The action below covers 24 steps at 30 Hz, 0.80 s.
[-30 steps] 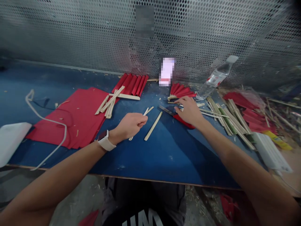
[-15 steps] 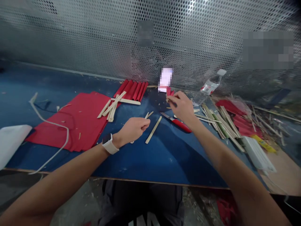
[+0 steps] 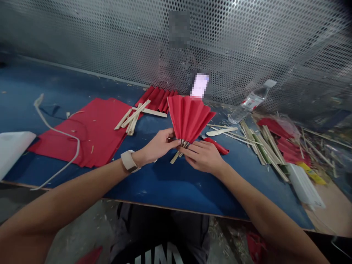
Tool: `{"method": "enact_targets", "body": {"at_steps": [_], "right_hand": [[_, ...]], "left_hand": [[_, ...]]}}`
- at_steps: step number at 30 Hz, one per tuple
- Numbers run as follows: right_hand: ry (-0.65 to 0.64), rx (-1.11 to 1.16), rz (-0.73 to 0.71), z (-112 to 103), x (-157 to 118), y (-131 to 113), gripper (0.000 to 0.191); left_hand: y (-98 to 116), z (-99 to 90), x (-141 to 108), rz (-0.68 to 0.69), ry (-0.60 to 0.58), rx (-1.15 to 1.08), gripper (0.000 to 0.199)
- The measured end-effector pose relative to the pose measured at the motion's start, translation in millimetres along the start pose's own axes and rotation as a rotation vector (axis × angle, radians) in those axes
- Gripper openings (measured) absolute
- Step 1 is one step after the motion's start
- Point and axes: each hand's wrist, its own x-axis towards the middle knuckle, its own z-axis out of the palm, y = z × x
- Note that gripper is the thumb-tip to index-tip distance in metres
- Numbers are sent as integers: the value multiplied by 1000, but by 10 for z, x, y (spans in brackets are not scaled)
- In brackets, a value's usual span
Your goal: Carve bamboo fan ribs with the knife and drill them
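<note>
A red pleated folding fan [image 3: 189, 116] is held spread out in front of me, its narrow end with bamboo ribs pointing toward me. My left hand [image 3: 161, 146] pinches the ribs from the left, thumb and fingers closed. From the right, my right hand [image 3: 205, 156] grips the same rib end. Just beyond my right hand lies a red-handled knife [image 3: 220, 146], its blade mostly hidden. A bamboo strip [image 3: 175, 157] shows below the ribs on the blue table [image 3: 154, 183].
Red sheets [image 3: 82, 132] with a white cord [image 3: 78, 146] lie left. Bamboo sticks [image 3: 134, 117] rest by a pleated red piece [image 3: 156, 98]. A lit phone [image 3: 200, 86] leans at the back. Rightward are a bottle [image 3: 251, 102], bamboo strips [image 3: 271, 150] and a white block [image 3: 305, 185].
My right hand has come back toward me from near the phone, bringing the red fan, which is now spread open. My left hand has moved up slightly and taken hold of its ribs.
</note>
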Motion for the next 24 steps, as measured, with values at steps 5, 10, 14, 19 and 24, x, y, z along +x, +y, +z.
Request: {"method": "enact_targets", "body": {"at_steps": [5,10,14,19,24], "right_hand": [[237,363,321,-10,-91,32,14],[206,875,546,46,-86,-10,28],[229,1026,598,133,-64,-79,29],[220,1073,626,139,-57,-79,34],[205,1122,638,107,-45,-69,37]], "left_hand": [[7,3,-21,7,26,-45,29],[28,52,-38,42,10,-115,28],[18,75,-49,86,10,-10,23],[-10,85,-55,86,-47,134,16],[10,106,-73,76,-97,122,14]]}}
